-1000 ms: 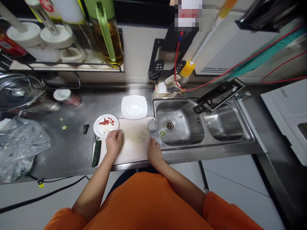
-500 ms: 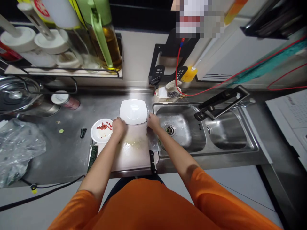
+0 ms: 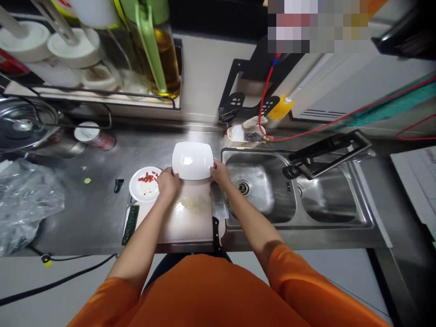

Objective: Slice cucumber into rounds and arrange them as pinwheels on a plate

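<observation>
A white, rounded rectangular plate point(image 3: 192, 159) is held by its sides over the far end of the cutting board point(image 3: 187, 225). My left hand point(image 3: 168, 184) grips its near left corner, and my right hand point(image 3: 220, 174) pinches its right edge. Just left of my left hand is a small white plate point(image 3: 135, 195) with red pieces and a few pale bits on it. A dark green cucumber length point(image 3: 131, 223) lies along the board's left side. On the right side lies a knife with a black handle point(image 3: 216, 232), its blade partly beneath my right forearm.
A double steel sink point(image 3: 262, 222) with a black faucet point(image 3: 323, 156) is on the right. Left are a clear plastic bag point(image 3: 30, 204), a lidded pot point(image 3: 23, 125) and a jar point(image 3: 95, 136). A rack point(image 3: 136, 96) with an oil bottle point(image 3: 165, 68) overhangs the back.
The white plate looks slightly larger and tilted a little more towards me, both hands still at its sides. The camera view has shifted slightly.
</observation>
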`<state>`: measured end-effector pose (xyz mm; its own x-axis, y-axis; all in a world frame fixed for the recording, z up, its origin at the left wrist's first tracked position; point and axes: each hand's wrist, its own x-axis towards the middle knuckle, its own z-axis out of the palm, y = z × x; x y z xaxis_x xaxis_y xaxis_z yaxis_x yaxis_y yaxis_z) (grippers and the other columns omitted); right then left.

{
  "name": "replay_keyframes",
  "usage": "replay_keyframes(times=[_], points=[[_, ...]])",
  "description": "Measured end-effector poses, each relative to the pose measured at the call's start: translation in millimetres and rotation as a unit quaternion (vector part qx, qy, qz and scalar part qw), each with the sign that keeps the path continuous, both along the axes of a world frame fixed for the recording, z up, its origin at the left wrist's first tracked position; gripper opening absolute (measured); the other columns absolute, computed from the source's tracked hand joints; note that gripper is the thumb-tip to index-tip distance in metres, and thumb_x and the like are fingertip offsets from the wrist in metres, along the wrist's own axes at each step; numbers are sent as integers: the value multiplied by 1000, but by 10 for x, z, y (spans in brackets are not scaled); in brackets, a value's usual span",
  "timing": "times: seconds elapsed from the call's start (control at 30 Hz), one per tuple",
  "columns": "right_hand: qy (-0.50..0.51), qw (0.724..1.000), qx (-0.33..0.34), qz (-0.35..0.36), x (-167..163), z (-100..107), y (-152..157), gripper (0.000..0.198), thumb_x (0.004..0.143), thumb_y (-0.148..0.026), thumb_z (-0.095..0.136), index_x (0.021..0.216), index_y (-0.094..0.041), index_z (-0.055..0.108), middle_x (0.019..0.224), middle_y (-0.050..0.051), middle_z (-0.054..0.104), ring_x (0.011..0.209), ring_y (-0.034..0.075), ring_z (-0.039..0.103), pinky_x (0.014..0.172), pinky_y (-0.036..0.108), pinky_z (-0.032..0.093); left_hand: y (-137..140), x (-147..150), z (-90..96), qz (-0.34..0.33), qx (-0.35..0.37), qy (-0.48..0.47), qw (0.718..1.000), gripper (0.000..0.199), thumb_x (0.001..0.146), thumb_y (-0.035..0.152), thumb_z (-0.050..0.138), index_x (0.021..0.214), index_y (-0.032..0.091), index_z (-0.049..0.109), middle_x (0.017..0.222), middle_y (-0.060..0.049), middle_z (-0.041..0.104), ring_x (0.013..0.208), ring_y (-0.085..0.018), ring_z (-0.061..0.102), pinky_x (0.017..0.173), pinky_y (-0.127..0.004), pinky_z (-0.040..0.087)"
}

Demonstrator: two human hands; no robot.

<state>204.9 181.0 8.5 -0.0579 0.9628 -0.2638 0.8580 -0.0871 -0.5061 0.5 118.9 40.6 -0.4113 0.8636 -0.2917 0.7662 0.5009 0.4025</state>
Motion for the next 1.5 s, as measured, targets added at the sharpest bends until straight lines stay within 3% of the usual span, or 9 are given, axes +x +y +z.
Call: replay_keyframes(times=[0.1,0.27,0.47,0.93,1.27,1.4,1.5], points=[[43,999,19,5,65,64,-324,23,75,-15,40,87,-17,60,73,1,57,66,16,46,63,26,33,-304,6,86,-23,1,-9,1000,21,81,26,51,97,16,61,91,-9,66,86,-22,60,75,-30,42],[-2,1000,8,17,140,175,-972,27,76,-12,41,96,-15,59,84,6,60,77,18,50,70,27,36,-916,22,90,-61,-43,-7,997,15,82,29,51,86,17,59,79,-7,62,77,-21,58,68,-29,40],[-47,998,-3,53,140,201,-1411,26,80,-10,41,101,-14,56,93,9,60,88,19,51,80,29,37,-1328,25,-5,-63,-39,-18,997,24,85,27,49,104,15,57,90,-10,63,85,-21,59,74,-30,41],[-153,985,-29,74,74,266,-1494,23,85,-14,43,106,-12,54,102,13,58,97,22,48,85,32,36,-1427,25,-76,-74,-37,-34,996,32,85,30,49,112,14,57,98,-12,64,90,-24,60,78,-32,42],[-175,983,-3,50,40,334,-1576,33,87,-18,44,119,-14,52,106,13,56,99,24,46,86,32,35,-1317,-409,-193,-10,100,-41,994,30,82,34,50,99,15,66,89,-9,66,81,-21,60,78,-31,45],[-173,983,-1,65,-19,373,-1638,32,87,-17,44,117,-14,54,105,12,55,100,23,46,87,32,34,-1264,-403,-232,-18,86,-34,996,33,84,39,50,101,16,67,87,-10,66,82,-22,59,79,-32,44],[-164,983,1,80,-52,392,-1660,33,86,-15,44,118,-13,54,102,12,56,99,23,46,87,32,34,-1265,-351,-208,-25,56,-17,998,36,86,38,48,112,19,64,98,-11,65,89,-22,59,80,-31,43]])
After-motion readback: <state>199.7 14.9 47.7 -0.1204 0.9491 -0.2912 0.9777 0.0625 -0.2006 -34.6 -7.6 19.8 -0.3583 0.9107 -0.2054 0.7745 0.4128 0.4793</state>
